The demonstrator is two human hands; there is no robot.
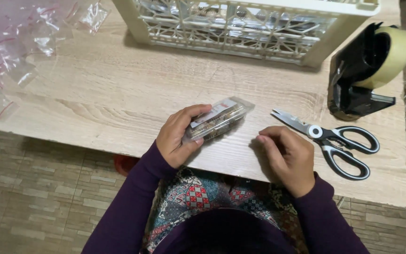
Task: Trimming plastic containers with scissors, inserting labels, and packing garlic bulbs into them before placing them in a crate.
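The left hand (177, 141) holds a small clear plastic packet (218, 119) with brown round pieces inside and a white label on top. The fingers (191, 114) curl over the upper edge of the packet and the thumb presses on its near side, so the hand is closed around the packet's left end. The packet is tilted, its free end pointing up and away from the fingertips, just above the wooden table (118, 94).

The right hand (290, 157) rests on the table edge, well apart from the packet. Its fingers are bent inward in a loose fist; I cannot tell if something small is between them.

Just beyond the right fingertips, a little to the right, lie scissors (334, 143) with black and white handles, blades closed and pointing toward the packet. Further from the fingers stands a black tape dispenser (358, 75) with a roll of tape. Far ahead of both hands is a cream plastic crate (240, 28). Far to the left of the left fingers lie empty clear zip bags (19, 42).
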